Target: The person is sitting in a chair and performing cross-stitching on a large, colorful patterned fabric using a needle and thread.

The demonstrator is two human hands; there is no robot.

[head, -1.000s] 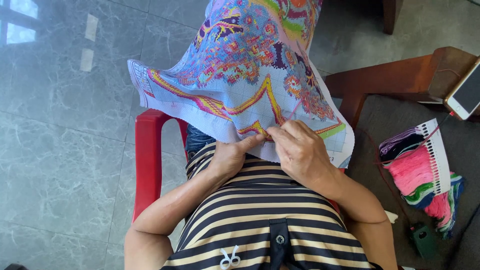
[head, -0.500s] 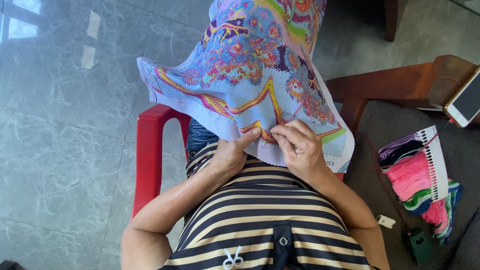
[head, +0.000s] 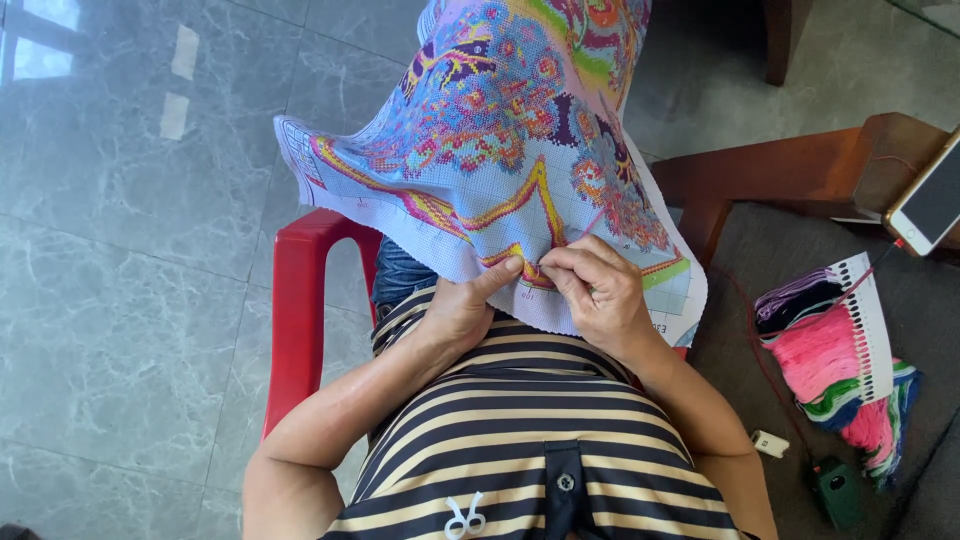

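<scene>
Head view shows, nearest, a striped shirt [head: 540,450] and two forearms meeting at the lower edge of a colourful cross-stitch canvas [head: 500,150] draped over the lap. The left hand [head: 462,305] grips the cloth's hem, thumb pressed on top; the right hand [head: 598,290] has its fingertips pinched tight on the fabric, probably around a needle too small to see. Keeping the cloth taut between both hands should help each stitch land cleanly. Beyond sit a red plastic chair [head: 300,310], a thread organiser [head: 835,345], a phone [head: 925,200], a wooden seat frame [head: 800,175] and grey marbled floor tiles [head: 130,250].
</scene>
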